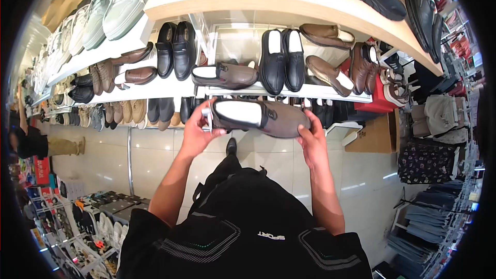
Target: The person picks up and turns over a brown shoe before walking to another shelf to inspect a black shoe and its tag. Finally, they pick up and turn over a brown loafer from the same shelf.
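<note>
A brown slip-on shoe [279,119] with a pale insole is held sideways in front of me, between both hands. My left hand [200,132] grips its heel end, where a small white tag hangs by the fingers. At the toe, my right hand [311,137] has its thumb on top and its fingers behind, partly hidden. Just beyond, on the white shelf, lies a similar brown loafer [227,75], turned on its side. To its right stands a pair of black loafers [281,62].
A wooden upper shelf [232,4] juts out overhead with black shoes on it. Grey-green sneakers [126,8] stand at upper left. A cardboard box [372,134] sits on the floor at right, and folded jeans [426,222] are stacked at lower right. Another person stands at far left.
</note>
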`<control>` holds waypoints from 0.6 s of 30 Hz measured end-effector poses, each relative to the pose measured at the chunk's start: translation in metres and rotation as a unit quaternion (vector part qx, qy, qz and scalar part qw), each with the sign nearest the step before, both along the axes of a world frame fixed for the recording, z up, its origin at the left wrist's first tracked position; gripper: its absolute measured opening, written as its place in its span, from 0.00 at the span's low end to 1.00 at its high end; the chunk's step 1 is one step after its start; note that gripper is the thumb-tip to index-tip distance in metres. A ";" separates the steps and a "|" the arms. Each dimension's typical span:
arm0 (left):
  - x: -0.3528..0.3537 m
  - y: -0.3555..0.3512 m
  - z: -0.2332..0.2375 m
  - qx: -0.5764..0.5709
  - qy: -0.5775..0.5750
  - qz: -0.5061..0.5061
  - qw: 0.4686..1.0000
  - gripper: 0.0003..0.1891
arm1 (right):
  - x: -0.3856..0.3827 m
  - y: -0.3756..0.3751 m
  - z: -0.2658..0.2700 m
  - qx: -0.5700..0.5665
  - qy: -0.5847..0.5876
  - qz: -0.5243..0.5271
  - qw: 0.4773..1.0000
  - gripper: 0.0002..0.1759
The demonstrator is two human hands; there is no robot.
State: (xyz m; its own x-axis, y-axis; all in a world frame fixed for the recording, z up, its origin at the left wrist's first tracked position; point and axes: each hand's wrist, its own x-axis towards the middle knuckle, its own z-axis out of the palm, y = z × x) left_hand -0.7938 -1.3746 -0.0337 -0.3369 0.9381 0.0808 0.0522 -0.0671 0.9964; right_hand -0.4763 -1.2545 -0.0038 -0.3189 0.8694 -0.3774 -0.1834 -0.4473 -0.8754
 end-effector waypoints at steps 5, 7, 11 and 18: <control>-0.078 0.071 -0.002 0.007 0.045 0.018 0.999 0.45 | -0.076 0.079 0.000 0.113 -0.141 0.031 0.983 0.34; -0.103 0.101 0.002 -0.004 0.117 0.027 0.993 0.39 | -0.106 0.105 0.002 0.136 -0.165 0.040 0.976 0.34; -0.155 0.156 -0.032 -0.005 0.122 0.033 0.992 0.27 | -0.147 0.160 -0.021 0.260 -0.306 0.060 0.914 0.36; -0.176 0.192 -0.043 -0.029 0.106 0.078 0.991 0.29 | -0.191 0.212 -0.021 0.349 -0.355 0.061 0.865 0.30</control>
